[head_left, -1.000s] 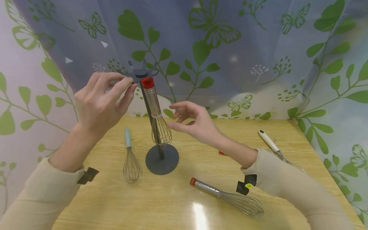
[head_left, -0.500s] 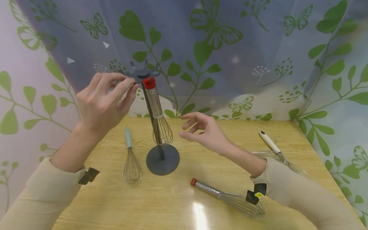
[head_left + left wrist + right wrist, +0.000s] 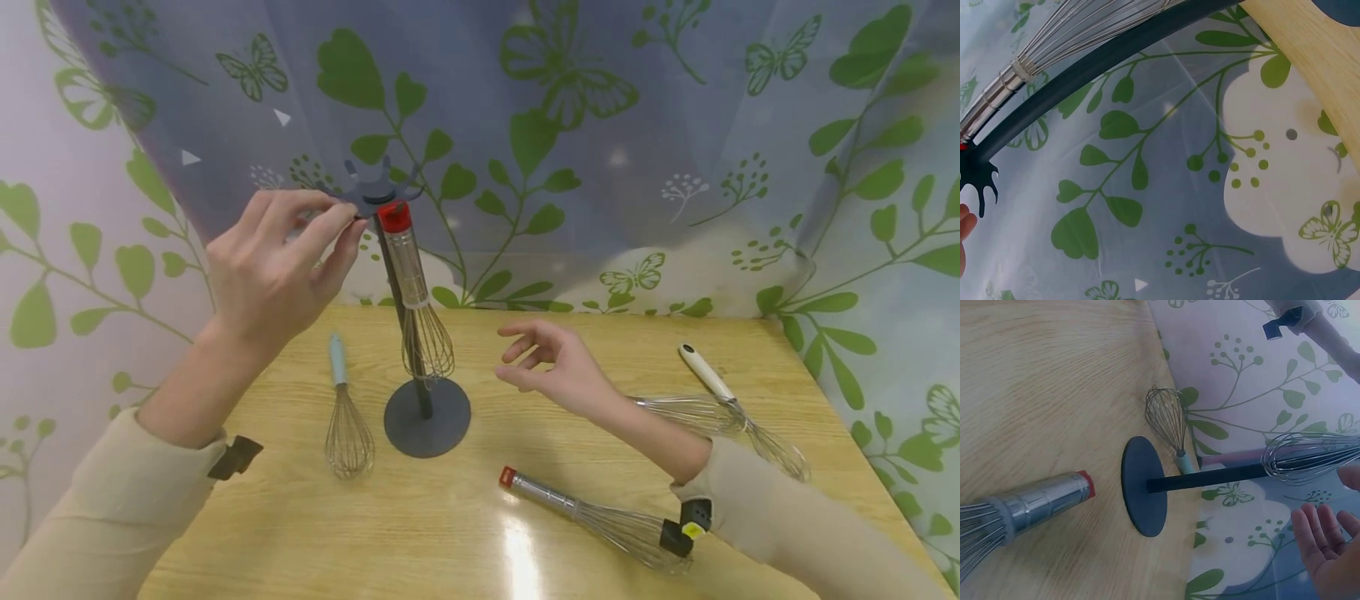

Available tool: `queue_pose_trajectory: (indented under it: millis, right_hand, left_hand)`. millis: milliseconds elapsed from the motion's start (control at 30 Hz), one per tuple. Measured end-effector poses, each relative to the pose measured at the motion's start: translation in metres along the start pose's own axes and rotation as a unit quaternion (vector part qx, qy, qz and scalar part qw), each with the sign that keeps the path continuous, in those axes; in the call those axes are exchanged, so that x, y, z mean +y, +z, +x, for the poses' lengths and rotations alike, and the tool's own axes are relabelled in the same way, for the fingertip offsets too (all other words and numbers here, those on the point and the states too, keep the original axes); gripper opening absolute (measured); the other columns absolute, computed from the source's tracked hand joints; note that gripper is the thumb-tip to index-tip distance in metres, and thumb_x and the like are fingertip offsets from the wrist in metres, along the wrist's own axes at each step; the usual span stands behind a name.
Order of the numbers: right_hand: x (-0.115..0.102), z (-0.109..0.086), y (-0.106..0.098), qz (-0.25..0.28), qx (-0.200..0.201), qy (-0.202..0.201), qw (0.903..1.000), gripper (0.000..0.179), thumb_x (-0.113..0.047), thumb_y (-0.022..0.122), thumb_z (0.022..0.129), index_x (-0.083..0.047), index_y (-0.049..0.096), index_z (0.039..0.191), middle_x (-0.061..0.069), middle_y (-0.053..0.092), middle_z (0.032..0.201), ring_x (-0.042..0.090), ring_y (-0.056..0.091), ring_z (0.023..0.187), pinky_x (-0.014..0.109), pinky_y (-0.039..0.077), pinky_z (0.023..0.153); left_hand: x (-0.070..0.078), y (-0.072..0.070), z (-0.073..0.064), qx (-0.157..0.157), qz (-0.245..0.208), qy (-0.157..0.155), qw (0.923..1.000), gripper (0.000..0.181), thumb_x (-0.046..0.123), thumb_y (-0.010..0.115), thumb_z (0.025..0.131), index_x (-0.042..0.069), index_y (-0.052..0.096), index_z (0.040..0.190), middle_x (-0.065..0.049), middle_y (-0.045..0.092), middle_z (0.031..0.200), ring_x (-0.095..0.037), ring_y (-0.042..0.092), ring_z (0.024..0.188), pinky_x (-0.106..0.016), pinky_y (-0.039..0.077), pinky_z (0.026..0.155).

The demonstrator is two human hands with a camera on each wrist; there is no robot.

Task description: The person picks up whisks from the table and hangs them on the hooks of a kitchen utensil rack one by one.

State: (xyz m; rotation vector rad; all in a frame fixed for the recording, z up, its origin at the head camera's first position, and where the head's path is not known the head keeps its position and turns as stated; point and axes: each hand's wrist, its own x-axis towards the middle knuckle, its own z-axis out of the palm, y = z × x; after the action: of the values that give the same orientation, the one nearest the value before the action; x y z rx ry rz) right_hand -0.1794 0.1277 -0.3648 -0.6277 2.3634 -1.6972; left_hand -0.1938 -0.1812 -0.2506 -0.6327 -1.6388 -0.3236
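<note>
A dark grey stand (image 3: 427,429) with a round base and a ring of hooks at its top stands on the table. From one hook hangs a steel whisk (image 3: 408,262) with a red-ended handle, wires downward. My left hand (image 3: 273,258) pinches another hook at the left of the stand's top with thumb and fingertips. My right hand (image 3: 558,367) hovers over the table to the right of the stand, fingers loosely bent and apart from the hanging whisk. In the left wrist view, the hooks (image 3: 982,184) show close by the left fingertips.
A whisk with a light blue handle (image 3: 337,360) lies left of the base. Another red-ended whisk (image 3: 551,495) lies at front right. Farther right, a white-handled whisk (image 3: 705,371) crosses a whisk (image 3: 686,408) partly hidden by my right forearm. A patterned curtain (image 3: 465,125) stands behind.
My right hand has drawn away from the hanging whisk, moving right and down. My left hand keeps its pinch on the hook. The view has shifted slightly.
</note>
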Motion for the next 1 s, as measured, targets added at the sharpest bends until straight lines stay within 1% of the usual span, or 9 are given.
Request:
queue_pose_trajectory:
  millis: [167, 333, 467, 600, 667, 800, 867, 1000]
  right_hand:
    - [0.015, -0.006, -0.004, -0.009, -0.002, 0.017, 0.9998, 0.054, -0.012, 0.081, 0.091, -0.007, 0.062, 0.142, 0.017, 0.071, 0.111, 0.021, 0.071, 0.087, 0.032, 0.066, 0.076]
    - [0.028, -0.014, -0.009, -0.017, -0.013, 0.031, 0.9993, 0.052, -0.014, 0.080, 0.092, -0.007, 0.063, 0.141, 0.016, 0.070, 0.111, 0.021, 0.071, 0.088, 0.035, 0.066, 0.075]
    - [0.036, -0.019, -0.010, -0.024, -0.035, 0.045, 0.9981, 0.049, -0.017, 0.080, 0.093, -0.009, 0.065, 0.139, 0.014, 0.070, 0.111, 0.021, 0.071, 0.088, 0.036, 0.066, 0.075]
    - [0.042, -0.023, -0.011, -0.026, -0.065, 0.056, 0.9960, 0.046, -0.017, 0.080, 0.092, -0.008, 0.067, 0.136, 0.013, 0.071, 0.111, 0.022, 0.072, 0.087, 0.034, 0.065, 0.073]
    - [0.046, -0.024, -0.011, -0.025, -0.077, 0.058, 0.9950, 0.046, -0.017, 0.080, 0.092, -0.005, 0.067, 0.135, 0.015, 0.071, 0.111, 0.023, 0.073, 0.087, 0.037, 0.065, 0.073]
    - [0.057, -0.026, -0.009, -0.028, -0.089, 0.065, 0.9935, 0.046, -0.017, 0.079, 0.093, -0.002, 0.067, 0.134, 0.017, 0.071, 0.110, 0.021, 0.073, 0.086, 0.044, 0.066, 0.074]
    - [0.062, -0.026, -0.007, -0.030, -0.097, 0.066, 0.9927, 0.046, -0.016, 0.079, 0.092, -0.001, 0.066, 0.133, 0.018, 0.071, 0.110, 0.021, 0.072, 0.084, 0.043, 0.066, 0.072]
    - [0.069, -0.027, -0.005, -0.032, -0.120, 0.065, 0.9901, 0.045, -0.016, 0.079, 0.092, 0.003, 0.066, 0.132, 0.020, 0.071, 0.108, 0.018, 0.072, 0.078, 0.032, 0.063, 0.066]
  left_hand:
    - [0.002, -0.001, 0.000, 0.000, 0.004, 0.004, 1.0000, 0.007, 0.014, 0.076, 0.092, 0.007, 0.078, 0.094, -0.016, 0.075, 0.091, -0.039, 0.065, 0.075, -0.052, 0.048, 0.051]
    - [0.003, -0.004, -0.002, -0.003, 0.008, 0.005, 0.9999, 0.009, 0.016, 0.075, 0.094, 0.008, 0.078, 0.095, -0.015, 0.076, 0.092, -0.038, 0.065, 0.074, -0.050, 0.047, 0.050]
    - [0.003, -0.004, -0.002, -0.004, 0.009, 0.005, 0.9999, 0.011, 0.017, 0.073, 0.095, 0.008, 0.079, 0.096, -0.015, 0.076, 0.092, -0.039, 0.065, 0.074, -0.050, 0.047, 0.050]
    - [0.003, -0.003, -0.002, -0.005, 0.008, 0.003, 1.0000, 0.012, 0.018, 0.073, 0.096, 0.007, 0.079, 0.096, -0.015, 0.076, 0.093, -0.039, 0.065, 0.074, -0.050, 0.048, 0.051]
    - [0.002, -0.003, -0.002, -0.005, 0.007, 0.003, 1.0000, 0.011, 0.017, 0.073, 0.096, 0.007, 0.079, 0.096, -0.015, 0.076, 0.093, -0.039, 0.065, 0.074, -0.050, 0.048, 0.051]
    - [0.001, -0.002, -0.002, -0.005, 0.005, 0.004, 1.0000, 0.010, 0.016, 0.074, 0.095, 0.007, 0.079, 0.096, -0.015, 0.075, 0.092, -0.038, 0.064, 0.074, -0.050, 0.048, 0.050]
    - [0.001, -0.002, -0.001, -0.005, 0.006, 0.005, 1.0000, 0.009, 0.015, 0.074, 0.094, 0.007, 0.079, 0.095, -0.015, 0.075, 0.091, -0.038, 0.065, 0.074, -0.050, 0.048, 0.050]
    - [0.000, -0.001, -0.001, -0.006, 0.005, 0.006, 0.9999, 0.009, 0.015, 0.074, 0.094, 0.007, 0.078, 0.094, -0.015, 0.075, 0.091, -0.038, 0.065, 0.074, -0.050, 0.047, 0.049]
